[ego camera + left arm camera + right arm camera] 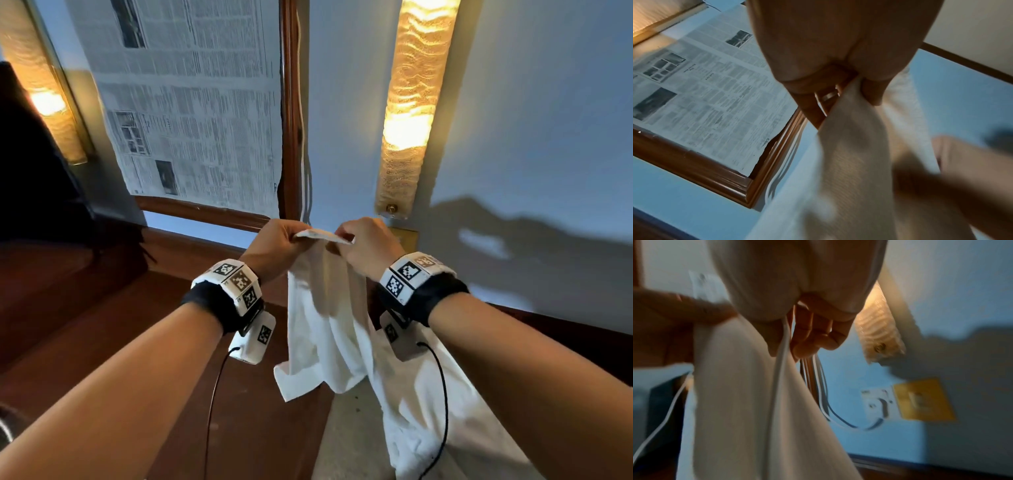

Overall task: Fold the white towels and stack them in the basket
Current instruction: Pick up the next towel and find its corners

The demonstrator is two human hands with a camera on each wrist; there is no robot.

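Observation:
A white towel [325,315] hangs in the air in front of me, held up by its top edge. My left hand [281,240] pinches that edge on the left, and my right hand [363,243] pinches it close beside on the right. The cloth drapes down between my wrists, and its lower part bunches over a pale surface [346,442] below. From the left wrist camera the towel [855,162] runs out of the curled fingers [871,92]. In the right wrist view the towel's hem [781,356] passes between thumb and fingers [818,337]. No basket is in view.
A dark wooden surface [113,308] lies under my arms. On the wall ahead a wood-framed panel [291,120] is covered with newspaper [191,102]. Lit wall lamps stand at centre right [411,102] and at far left [44,99]. White cables [824,402] hang by a wall outlet.

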